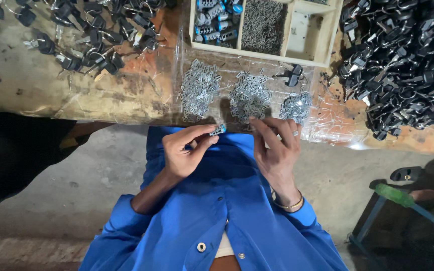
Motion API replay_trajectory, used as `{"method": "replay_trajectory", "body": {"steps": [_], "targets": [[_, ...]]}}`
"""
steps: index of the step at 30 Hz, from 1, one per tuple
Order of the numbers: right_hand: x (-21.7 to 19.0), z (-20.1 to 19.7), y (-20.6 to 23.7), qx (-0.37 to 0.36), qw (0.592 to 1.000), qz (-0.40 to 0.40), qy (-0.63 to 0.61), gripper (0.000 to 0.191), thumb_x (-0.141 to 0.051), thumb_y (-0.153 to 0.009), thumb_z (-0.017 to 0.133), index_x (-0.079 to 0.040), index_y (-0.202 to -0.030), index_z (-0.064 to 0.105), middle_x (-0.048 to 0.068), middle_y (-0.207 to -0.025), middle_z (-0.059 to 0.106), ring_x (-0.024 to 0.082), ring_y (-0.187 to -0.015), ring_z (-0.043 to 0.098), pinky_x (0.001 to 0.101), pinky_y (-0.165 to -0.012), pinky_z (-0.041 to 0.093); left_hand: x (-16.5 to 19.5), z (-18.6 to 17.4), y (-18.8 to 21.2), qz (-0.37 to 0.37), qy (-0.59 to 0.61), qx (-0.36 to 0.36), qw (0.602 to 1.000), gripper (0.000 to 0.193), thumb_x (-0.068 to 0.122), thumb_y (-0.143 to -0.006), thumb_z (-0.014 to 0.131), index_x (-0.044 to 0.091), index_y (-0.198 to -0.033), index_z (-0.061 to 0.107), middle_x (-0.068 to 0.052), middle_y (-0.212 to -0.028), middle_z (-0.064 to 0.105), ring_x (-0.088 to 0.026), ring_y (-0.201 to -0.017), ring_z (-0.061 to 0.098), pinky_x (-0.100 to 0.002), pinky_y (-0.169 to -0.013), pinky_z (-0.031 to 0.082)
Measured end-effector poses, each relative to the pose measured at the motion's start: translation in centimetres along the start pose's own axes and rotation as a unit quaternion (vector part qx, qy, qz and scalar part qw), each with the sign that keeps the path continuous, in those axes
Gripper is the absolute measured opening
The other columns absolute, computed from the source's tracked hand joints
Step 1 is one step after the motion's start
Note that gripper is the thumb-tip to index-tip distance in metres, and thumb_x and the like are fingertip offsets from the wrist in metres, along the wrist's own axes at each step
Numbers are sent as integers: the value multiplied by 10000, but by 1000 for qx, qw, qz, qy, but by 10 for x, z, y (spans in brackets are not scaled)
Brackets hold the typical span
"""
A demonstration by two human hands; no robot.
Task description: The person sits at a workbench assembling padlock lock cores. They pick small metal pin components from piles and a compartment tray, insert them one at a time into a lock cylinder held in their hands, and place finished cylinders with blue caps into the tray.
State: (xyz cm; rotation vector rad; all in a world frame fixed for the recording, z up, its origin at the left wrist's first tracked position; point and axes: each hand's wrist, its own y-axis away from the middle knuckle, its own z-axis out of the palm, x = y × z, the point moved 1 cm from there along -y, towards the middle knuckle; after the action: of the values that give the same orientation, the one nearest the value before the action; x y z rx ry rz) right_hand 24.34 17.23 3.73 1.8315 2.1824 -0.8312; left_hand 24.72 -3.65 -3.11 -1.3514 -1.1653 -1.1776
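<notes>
Pinching a small metal cylinder (218, 130) with a blue end, the left hand (187, 150) sits at centre frame, fingers closed around it just below the bench (36, 85) edge. The right hand (277, 148) is beside it, fingers loosely spread and holding nothing I can make out, fingertips near the middle pile of small metal pieces (249, 98). Two more such piles lie left (199, 90) and right (296, 106) on clear plastic sheeting. At top centre a wooden tray (290, 30) has compartments: the left holds blue-ended cylinders (216, 20), the middle thin dark pins (263, 25), the right looks nearly bare. Black-headed keys lie heaped at upper right (408, 65) and scattered upper left (91, 35).
</notes>
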Motion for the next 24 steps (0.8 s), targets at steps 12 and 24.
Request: {"method": "replay_trajectory", "body": {"steps": [12,24], "targets": [[-8,19,1,-42,977,75,-194,198,26,-923,733,-63,-1097,765,68,-986,657,226,-932,563,326,-884,419,-7,11,-1,4,-20,-4,1000,258,24,-893,831,33,-1138,754,-101,-1123,783,-118,-845,762,-209,-557,514],[-16,30,4,-16,987,74,-144,270,-103,-856,849,-87,-1077,694,-5,-944,728,159,-802,544,337,-900,374,-9,7,-1,49,-64,-9,997,263,-23,-901,798,21,-1155,743,-128,-1163,768,-205,-968,793,-271,-704,609]]}}
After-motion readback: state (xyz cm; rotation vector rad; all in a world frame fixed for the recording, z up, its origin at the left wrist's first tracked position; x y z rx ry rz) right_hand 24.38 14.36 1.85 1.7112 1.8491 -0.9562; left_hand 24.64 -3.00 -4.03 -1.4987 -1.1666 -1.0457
